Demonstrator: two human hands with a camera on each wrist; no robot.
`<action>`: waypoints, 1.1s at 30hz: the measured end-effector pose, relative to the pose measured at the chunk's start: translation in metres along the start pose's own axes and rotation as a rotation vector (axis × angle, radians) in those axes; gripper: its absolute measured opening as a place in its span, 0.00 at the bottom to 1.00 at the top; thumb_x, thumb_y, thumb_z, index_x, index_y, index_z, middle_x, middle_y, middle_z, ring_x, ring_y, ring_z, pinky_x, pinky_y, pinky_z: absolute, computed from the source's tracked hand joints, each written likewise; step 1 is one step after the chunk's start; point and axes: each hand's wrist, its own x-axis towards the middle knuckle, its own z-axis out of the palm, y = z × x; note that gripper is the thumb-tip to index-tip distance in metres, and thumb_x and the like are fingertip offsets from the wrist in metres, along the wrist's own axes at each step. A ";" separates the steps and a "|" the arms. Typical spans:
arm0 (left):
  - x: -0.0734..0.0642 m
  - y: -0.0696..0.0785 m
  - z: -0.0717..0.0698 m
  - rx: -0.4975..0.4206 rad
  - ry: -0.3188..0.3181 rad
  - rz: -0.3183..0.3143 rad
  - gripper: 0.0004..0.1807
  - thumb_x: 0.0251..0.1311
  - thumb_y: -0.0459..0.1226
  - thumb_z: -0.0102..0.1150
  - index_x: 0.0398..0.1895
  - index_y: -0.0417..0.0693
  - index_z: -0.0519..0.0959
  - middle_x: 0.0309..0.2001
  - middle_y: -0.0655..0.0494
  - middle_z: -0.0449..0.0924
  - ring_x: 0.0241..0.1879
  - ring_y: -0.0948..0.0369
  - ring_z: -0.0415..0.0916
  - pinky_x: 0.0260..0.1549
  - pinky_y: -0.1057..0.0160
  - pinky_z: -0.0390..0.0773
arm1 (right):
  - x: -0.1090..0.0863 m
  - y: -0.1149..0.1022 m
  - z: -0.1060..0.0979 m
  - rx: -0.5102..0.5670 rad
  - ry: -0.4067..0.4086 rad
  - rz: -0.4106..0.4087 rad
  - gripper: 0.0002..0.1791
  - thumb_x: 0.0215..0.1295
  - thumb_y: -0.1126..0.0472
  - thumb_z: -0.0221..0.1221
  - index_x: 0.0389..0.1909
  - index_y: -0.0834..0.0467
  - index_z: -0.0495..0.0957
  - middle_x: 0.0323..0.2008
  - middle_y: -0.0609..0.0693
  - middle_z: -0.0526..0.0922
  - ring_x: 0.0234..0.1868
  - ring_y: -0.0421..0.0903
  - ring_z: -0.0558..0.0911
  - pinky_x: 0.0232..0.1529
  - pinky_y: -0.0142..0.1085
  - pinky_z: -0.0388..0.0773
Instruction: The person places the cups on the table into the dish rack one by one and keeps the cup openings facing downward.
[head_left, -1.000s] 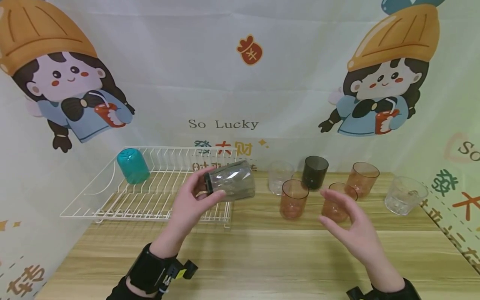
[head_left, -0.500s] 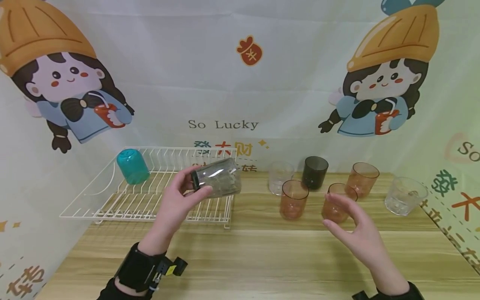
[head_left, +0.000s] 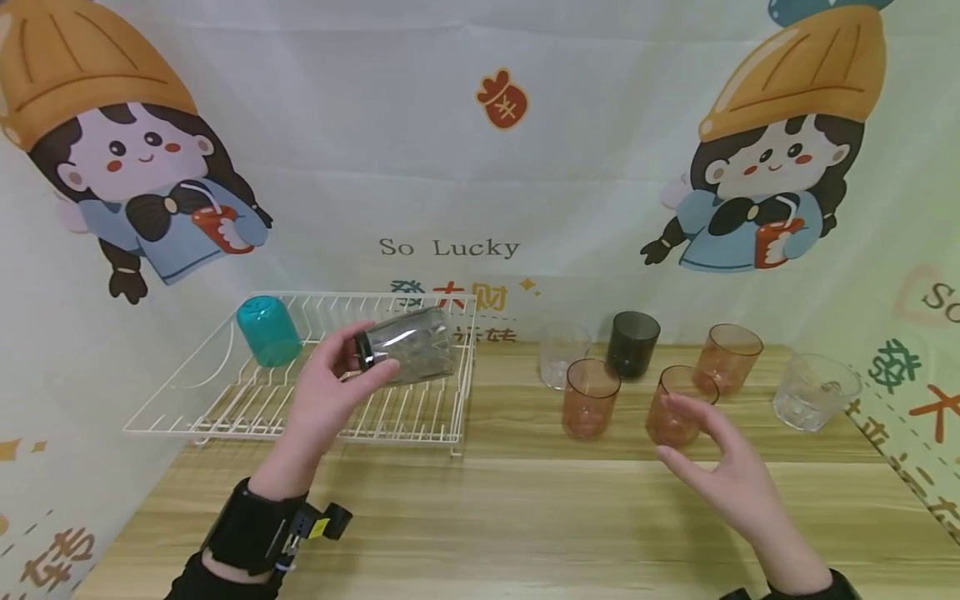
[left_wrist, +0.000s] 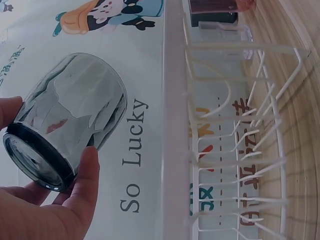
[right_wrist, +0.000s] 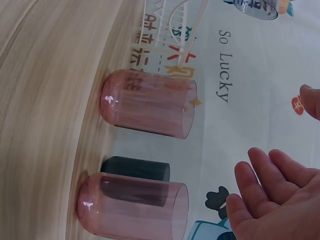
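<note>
My left hand (head_left: 318, 404) grips a smoky grey drinking glass (head_left: 414, 346) around its thick dark base end. The glass lies tilted nearly on its side, mouth to the right, and overlaps the white wire dish rack (head_left: 420, 437) in the head view. In the left wrist view, thumb and fingers hold the grey glass (left_wrist: 85, 100) above the rack's level. My right hand (head_left: 731, 479) has its fingers spread and relaxed, holding nothing. It is nearest a pink glass (head_left: 670, 421), which it partly overlaps in the head view; in the right wrist view a gap separates them.
An upside-down teal glass (head_left: 268, 333) stands at the rack's left. On the wooden table (head_left: 510, 517), right of the rack, are another pink glass (head_left: 588, 408), a third pink glass (head_left: 731, 354), a dark glass (head_left: 632, 346) and clear glasses (head_left: 813, 396). A printed cloth (head_left: 360, 150) hangs behind.
My left hand has carried the grey glass leftward, from the rack's right edge to over the rack. My right hand has drifted slightly right and down, still holding nothing.
</note>
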 end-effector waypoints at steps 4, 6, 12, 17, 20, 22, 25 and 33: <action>0.002 -0.001 -0.006 0.016 -0.001 0.003 0.34 0.61 0.39 0.67 0.69 0.44 0.67 0.47 0.45 0.71 0.44 0.56 0.68 0.35 0.67 0.75 | -0.002 0.003 -0.004 -0.020 -0.004 -0.003 0.31 0.58 0.65 0.70 0.63 0.61 0.73 0.59 0.57 0.78 0.58 0.24 0.67 0.56 0.19 0.59; 0.003 -0.002 -0.009 0.037 -0.008 -0.001 0.34 0.61 0.41 0.67 0.70 0.45 0.67 0.47 0.45 0.71 0.45 0.56 0.67 0.35 0.67 0.74 | -0.003 0.004 -0.006 -0.025 -0.006 0.000 0.31 0.58 0.65 0.70 0.63 0.61 0.73 0.59 0.57 0.77 0.58 0.24 0.66 0.57 0.19 0.59; 0.007 -0.003 -0.020 0.103 -0.016 -0.012 0.36 0.62 0.45 0.67 0.71 0.45 0.65 0.51 0.44 0.71 0.47 0.55 0.67 0.37 0.65 0.74 | -0.005 0.008 -0.012 -0.039 -0.035 0.038 0.33 0.59 0.63 0.69 0.65 0.60 0.71 0.62 0.56 0.75 0.60 0.27 0.66 0.64 0.37 0.63; 0.010 -0.003 -0.029 0.142 -0.017 -0.020 0.38 0.62 0.49 0.66 0.71 0.45 0.64 0.55 0.42 0.71 0.50 0.52 0.68 0.41 0.63 0.75 | -0.004 0.010 -0.015 -0.056 -0.031 0.021 0.33 0.58 0.64 0.70 0.65 0.61 0.71 0.62 0.57 0.76 0.59 0.25 0.65 0.61 0.25 0.60; 0.012 -0.003 -0.035 0.159 -0.025 -0.021 0.39 0.62 0.50 0.66 0.71 0.44 0.64 0.57 0.41 0.71 0.52 0.50 0.68 0.43 0.62 0.75 | -0.004 0.012 -0.015 -0.056 -0.030 0.008 0.33 0.58 0.65 0.70 0.64 0.62 0.71 0.61 0.57 0.76 0.59 0.24 0.65 0.58 0.20 0.57; 0.015 -0.002 -0.038 0.174 -0.033 -0.025 0.40 0.62 0.51 0.65 0.72 0.44 0.63 0.58 0.40 0.70 0.53 0.48 0.68 0.44 0.61 0.75 | -0.004 0.012 -0.016 -0.060 -0.030 0.006 0.33 0.58 0.65 0.70 0.64 0.62 0.71 0.61 0.57 0.76 0.59 0.25 0.65 0.58 0.20 0.57; 0.020 -0.001 -0.042 0.215 -0.041 -0.023 0.41 0.62 0.51 0.65 0.73 0.44 0.62 0.58 0.39 0.70 0.53 0.47 0.69 0.43 0.60 0.75 | -0.005 0.013 -0.017 -0.072 -0.029 0.003 0.33 0.57 0.65 0.70 0.64 0.61 0.72 0.61 0.57 0.76 0.59 0.27 0.66 0.58 0.20 0.58; 0.032 0.006 -0.050 0.314 -0.050 0.004 0.44 0.61 0.52 0.66 0.75 0.43 0.60 0.57 0.37 0.70 0.52 0.44 0.69 0.40 0.56 0.75 | -0.002 0.013 -0.019 -0.140 -0.012 -0.034 0.32 0.55 0.65 0.71 0.62 0.64 0.73 0.59 0.60 0.77 0.59 0.46 0.71 0.58 0.18 0.56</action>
